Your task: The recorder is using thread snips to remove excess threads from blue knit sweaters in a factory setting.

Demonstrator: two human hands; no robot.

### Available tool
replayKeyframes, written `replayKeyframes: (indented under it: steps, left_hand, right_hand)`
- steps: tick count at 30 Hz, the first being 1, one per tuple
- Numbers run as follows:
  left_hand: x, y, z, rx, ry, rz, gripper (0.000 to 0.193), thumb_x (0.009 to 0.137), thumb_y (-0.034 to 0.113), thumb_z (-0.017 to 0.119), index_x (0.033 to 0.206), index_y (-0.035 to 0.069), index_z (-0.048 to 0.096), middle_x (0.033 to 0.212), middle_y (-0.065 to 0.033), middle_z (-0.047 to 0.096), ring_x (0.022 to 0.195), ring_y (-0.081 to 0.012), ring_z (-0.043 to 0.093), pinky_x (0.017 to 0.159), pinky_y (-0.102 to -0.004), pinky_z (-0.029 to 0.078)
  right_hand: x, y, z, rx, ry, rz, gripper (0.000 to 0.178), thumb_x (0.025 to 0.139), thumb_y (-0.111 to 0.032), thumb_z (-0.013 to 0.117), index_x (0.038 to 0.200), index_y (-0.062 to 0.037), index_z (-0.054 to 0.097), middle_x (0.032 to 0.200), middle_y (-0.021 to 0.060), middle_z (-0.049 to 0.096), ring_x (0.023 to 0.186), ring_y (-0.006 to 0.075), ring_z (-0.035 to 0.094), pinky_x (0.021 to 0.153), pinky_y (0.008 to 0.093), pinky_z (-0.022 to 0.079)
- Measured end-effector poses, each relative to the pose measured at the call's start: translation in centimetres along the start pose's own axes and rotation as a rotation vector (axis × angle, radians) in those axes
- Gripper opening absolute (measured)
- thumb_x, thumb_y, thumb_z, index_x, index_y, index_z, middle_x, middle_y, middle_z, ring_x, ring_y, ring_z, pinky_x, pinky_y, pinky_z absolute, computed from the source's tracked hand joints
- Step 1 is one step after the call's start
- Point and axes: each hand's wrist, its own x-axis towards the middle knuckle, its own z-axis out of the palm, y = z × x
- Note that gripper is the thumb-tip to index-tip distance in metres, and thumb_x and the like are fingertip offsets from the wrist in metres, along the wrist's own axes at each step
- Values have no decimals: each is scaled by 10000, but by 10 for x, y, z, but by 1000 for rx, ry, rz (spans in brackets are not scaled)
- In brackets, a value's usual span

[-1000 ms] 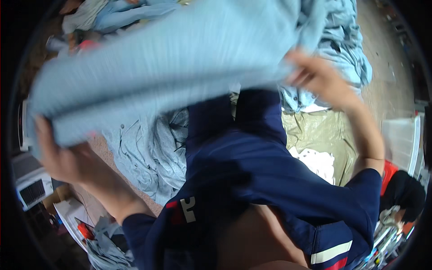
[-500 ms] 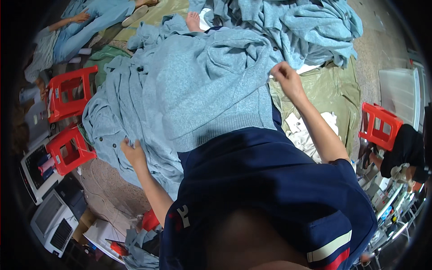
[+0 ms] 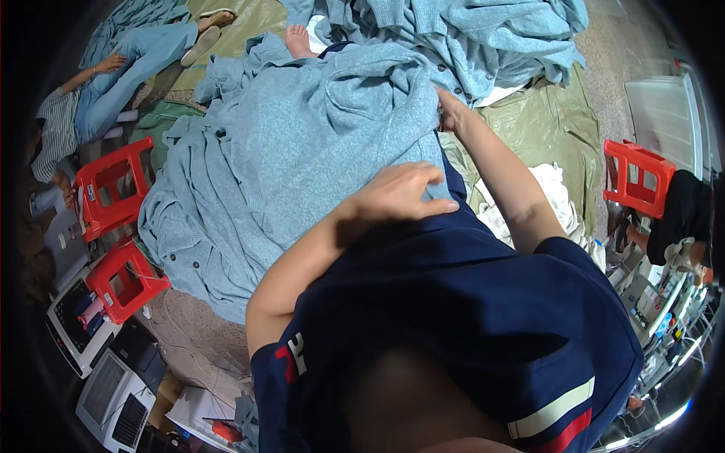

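A light blue knitted cardigan [image 3: 302, 136] lies spread over my lap, its ribbed hem toward me. Above its lower right part is my left hand [image 3: 396, 192], thumb and fingers apart and nothing in them. My right hand [image 3: 453, 113] is at the cardigan's right edge with bent fingers closed on the knit; the fingertips are partly hidden. More blue knitwear [image 3: 189, 219] with dark buttons spreads out to the left.
A big heap of blue knitwear [image 3: 483, 38] lies at the far side on an olive sheet [image 3: 551, 121]. White cloth [image 3: 555, 189] is at my right. Red stools [image 3: 113, 189] stand left, another red stool [image 3: 638, 181] right. A person in a striped top [image 3: 57, 132] sits far left.
My left hand has moved from the buttoned knitwear on the left across to the cardigan's lower right. My right hand has come in against the cardigan's right edge. The view has shifted slightly.
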Motion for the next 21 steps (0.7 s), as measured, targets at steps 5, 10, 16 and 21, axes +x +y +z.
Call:
replayKeyframes:
  steps: [5, 10, 16, 21]
  left_hand:
    - [30, -9, 15, 228, -56, -4, 354, 762, 195, 671, 1046, -13, 632, 1078, -198, 621, 1026, -349, 594, 908, -408, 456]
    - [17, -23, 17, -88, 37, 27, 313, 708, 51, 601, 1011, -27, 620, 944, -183, 640, 962, -313, 622, 852, -380, 470]
    - [-11, -27, -4, -1104, -8, -100, 505, 644, 0, 541, 1147, 39, 530, 940, -54, 605, 854, -130, 587, 738, -237, 447]
    - [-81, -38, -9, -1328, 373, -193, 716, 623, -4, 483, 1335, -26, 410, 1118, -111, 597, 979, -190, 601, 850, -275, 470]
  right_hand:
    - [4, -32, 5, 229, 12, -193, 263, 949, -140, 474, 1090, 53, 583, 1063, 194, 664, 985, 330, 654, 956, 493, 492]
    - [-39, -144, 49, 398, 26, -608, 232, 954, -123, 466, 1058, 49, 583, 987, 186, 663, 923, 298, 657, 896, 481, 536]
    - [-84, -166, 147, -196, -473, -885, 192, 897, -334, 604, 945, -149, 592, 656, -39, 527, 574, 79, 483, 491, 234, 358]
    - [-52, -123, 126, -885, -259, -960, 405, 864, -250, 666, 1182, -5, 614, 962, 57, 672, 871, 112, 593, 829, 230, 441]
